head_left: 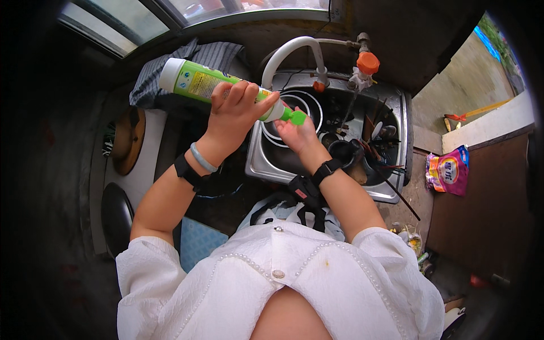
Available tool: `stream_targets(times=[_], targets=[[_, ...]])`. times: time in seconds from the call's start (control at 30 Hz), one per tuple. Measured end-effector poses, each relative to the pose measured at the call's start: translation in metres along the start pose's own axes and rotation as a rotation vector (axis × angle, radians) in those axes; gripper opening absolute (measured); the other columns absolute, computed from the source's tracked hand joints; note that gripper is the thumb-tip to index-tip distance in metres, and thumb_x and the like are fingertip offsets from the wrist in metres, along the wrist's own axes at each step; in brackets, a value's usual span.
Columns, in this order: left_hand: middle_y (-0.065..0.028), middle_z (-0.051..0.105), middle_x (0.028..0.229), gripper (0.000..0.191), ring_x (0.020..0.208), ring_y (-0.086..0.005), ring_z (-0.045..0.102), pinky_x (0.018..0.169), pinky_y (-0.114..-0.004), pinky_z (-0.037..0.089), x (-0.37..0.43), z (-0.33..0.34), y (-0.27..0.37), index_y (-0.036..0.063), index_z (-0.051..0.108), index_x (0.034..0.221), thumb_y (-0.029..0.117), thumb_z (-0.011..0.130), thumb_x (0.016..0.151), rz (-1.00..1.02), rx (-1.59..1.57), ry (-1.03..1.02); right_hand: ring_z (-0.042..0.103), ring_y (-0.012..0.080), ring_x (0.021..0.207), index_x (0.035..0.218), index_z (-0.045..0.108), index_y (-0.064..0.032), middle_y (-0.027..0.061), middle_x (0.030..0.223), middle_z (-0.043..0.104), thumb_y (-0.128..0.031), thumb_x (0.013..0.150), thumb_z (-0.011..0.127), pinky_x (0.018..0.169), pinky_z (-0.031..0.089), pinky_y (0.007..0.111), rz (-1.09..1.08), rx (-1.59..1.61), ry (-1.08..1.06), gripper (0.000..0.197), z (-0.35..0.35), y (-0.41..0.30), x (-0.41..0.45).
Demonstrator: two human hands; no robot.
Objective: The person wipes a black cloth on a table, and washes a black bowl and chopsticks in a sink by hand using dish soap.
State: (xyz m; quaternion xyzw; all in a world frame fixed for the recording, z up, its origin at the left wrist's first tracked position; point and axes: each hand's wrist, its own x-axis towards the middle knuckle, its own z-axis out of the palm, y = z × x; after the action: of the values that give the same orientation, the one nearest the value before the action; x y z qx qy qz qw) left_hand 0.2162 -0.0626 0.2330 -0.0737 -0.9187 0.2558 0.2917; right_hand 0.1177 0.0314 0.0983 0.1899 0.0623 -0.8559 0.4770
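My left hand (236, 111) grips a green and white plastic squeeze bottle (203, 83) around its body. The bottle is tilted, its white base up to the left and its green flip-top cap (298, 117) down to the right, with the lid flipped up. Beneath that cap, my right hand (300, 134) is turned palm up, its fingers partly hidden behind the bottle's neck. I cannot tell whether any liquid is coming out. Both hands are over the left side of a stainless steel sink (260, 163), above nested metal bowls (315, 111).
Water runs from a tap with an orange handle (368, 63) into the right part of the sink, among pots, chopsticks and utensils. A white curved faucet (272, 63) arches behind. A striped cloth (148, 80) lies at left. A purple detergent bag (449, 171) is at right.
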Motion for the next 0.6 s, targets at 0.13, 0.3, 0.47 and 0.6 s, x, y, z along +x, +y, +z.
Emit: stream_targets(times=[0.13, 0.3, 0.47, 0.6], targets=[[0.0022, 0.045, 0.093, 0.047, 0.099, -0.0124, 0.044, 0.088, -0.034, 0.027, 0.003, -0.001, -0.002, 0.0340, 0.059, 0.111, 0.018, 0.062, 0.067, -0.001, 0.016, 0.001, 0.048, 0.0258, 0.108, 0.112, 0.048, 0.0033, 0.0153, 0.113, 0.051, -0.028, 0.097, 0.024, 0.098, 0.036, 0.036, 0.010, -0.001, -0.001, 0.042, 0.001, 0.000, 0.007], [0.0022, 0.044, 0.091, 0.047, 0.098, -0.0125, 0.044, 0.088, -0.034, 0.026, 0.004, 0.000, -0.004, 0.0344, 0.060, 0.109, 0.018, 0.063, 0.066, 0.002, 0.031, -0.024, 0.048, 0.0257, 0.108, 0.112, 0.048, 0.0036, 0.0153, 0.113, 0.051, -0.027, 0.097, 0.023, 0.098, 0.037, 0.036, 0.026, 0.027, -0.033, 0.042, 0.000, 0.000, 0.015], [0.0024, 0.044, 0.090, 0.046, 0.098, -0.0126, 0.043, 0.088, -0.034, 0.026, 0.000, 0.002, -0.007, 0.0338, 0.060, 0.109, 0.018, 0.064, 0.065, -0.016, 0.012, -0.026, 0.047, 0.0266, 0.109, 0.111, 0.048, 0.0054, 0.0170, 0.113, 0.051, -0.026, 0.097, 0.024, 0.100, 0.035, 0.039, 0.027, 0.035, 0.000, 0.042, 0.004, 0.001, 0.016], [0.0028, 0.044, 0.090, 0.045, 0.097, -0.0129, 0.044, 0.088, -0.034, 0.026, -0.001, 0.004, -0.007, 0.0322, 0.061, 0.108, 0.017, 0.064, 0.065, -0.016, 0.002, -0.022, 0.047, 0.0274, 0.109, 0.111, 0.048, 0.0059, 0.0174, 0.112, 0.051, -0.026, 0.097, 0.023, 0.100, 0.035, 0.039, 0.041, 0.015, -0.007, 0.043, 0.002, 0.000, 0.016]])
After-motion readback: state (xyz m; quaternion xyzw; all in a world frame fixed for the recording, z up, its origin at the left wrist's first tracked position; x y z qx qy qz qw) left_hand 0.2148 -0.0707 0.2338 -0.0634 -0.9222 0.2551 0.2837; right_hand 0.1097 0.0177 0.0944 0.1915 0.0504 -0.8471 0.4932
